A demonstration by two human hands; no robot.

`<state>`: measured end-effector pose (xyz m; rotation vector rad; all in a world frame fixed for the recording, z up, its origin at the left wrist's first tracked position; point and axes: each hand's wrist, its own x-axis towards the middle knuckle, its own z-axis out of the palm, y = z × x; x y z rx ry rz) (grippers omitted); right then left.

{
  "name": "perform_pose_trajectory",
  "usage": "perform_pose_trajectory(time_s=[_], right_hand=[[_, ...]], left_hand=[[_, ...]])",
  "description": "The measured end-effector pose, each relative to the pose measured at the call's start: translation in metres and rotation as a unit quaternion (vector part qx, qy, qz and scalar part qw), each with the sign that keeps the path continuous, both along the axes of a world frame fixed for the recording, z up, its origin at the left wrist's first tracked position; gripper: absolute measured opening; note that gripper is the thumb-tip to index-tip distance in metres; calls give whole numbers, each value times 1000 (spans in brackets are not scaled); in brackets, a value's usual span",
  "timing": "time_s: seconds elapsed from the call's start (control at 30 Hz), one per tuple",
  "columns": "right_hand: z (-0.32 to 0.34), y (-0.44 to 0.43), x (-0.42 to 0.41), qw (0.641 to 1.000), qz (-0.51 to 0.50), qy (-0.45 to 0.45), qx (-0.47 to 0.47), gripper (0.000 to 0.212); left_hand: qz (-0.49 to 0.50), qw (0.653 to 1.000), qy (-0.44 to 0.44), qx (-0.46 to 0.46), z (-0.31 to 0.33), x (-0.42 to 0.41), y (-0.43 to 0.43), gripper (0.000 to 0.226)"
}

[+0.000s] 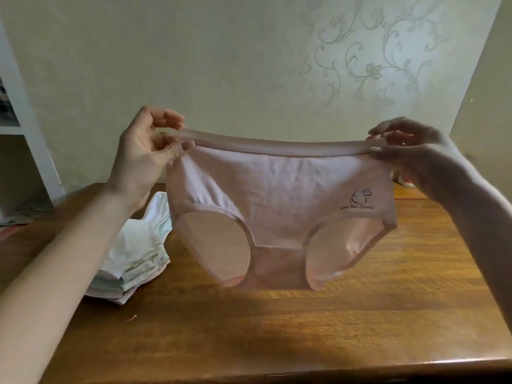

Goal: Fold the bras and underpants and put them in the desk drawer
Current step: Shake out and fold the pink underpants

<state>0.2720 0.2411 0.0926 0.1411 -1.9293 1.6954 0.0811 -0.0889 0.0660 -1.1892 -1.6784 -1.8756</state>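
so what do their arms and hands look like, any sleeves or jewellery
Both arms are bare as far as the picture reaches. There is no sleeve on the left forearm or the right forearm, and no watch or bracelet at either wrist. The left hand and right hand wear no gloves. The picture is too soft to rule out a ring or nail polish.

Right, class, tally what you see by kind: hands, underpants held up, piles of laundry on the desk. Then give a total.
Hands: 2, left hand and right hand
Underpants, pink, held up by the waistband: 1
Pile, pale, pieces in it too bunched to count: 1
Total: 4
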Motion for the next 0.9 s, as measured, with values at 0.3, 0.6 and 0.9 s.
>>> perform_pose_trajectory(time_s=[0.3, 0.6, 0.9], right_hand=[[-141, 23, -59, 892, -188, -261, 316, 35], [-132, -102, 5, 840, 133, -226, 474, 33], [-159, -122, 33, 758, 65, -147, 632, 64]], left_hand=[[161, 870, -69, -462, -119, -25, 19, 23], [-224, 791, 64, -566, -125, 71, 24, 40], [-181, 767, 186, -587, -152, 108, 5, 73]])
